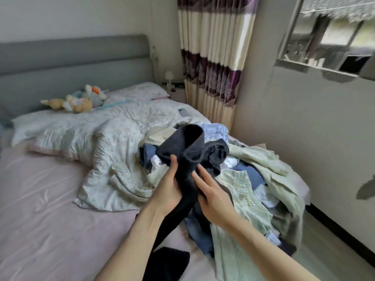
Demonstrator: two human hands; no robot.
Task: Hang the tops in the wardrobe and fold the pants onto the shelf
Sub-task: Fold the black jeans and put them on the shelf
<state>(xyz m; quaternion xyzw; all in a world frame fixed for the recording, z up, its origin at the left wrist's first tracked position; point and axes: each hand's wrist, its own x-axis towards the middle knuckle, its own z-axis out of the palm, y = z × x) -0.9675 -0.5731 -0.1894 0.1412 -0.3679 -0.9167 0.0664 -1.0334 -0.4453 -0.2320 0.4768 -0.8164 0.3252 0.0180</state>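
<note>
Fingers of left hand (169, 191) and right hand (213, 196) curl round a dark fabric garment (188, 153), above the heap of mixed clothes (253, 179); no writing readable.

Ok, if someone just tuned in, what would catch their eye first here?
Both hands, left hand and right hand, hold up a black garment mid-frame. Behind it, a jumbled clothes pile covers the bed's right side, with stuffed toys by the grey headboard.

garment (183, 151): black | sheet (40, 199): pink | headboard (71, 55): grey | curtain (213, 57): purple-cream striped
</note>
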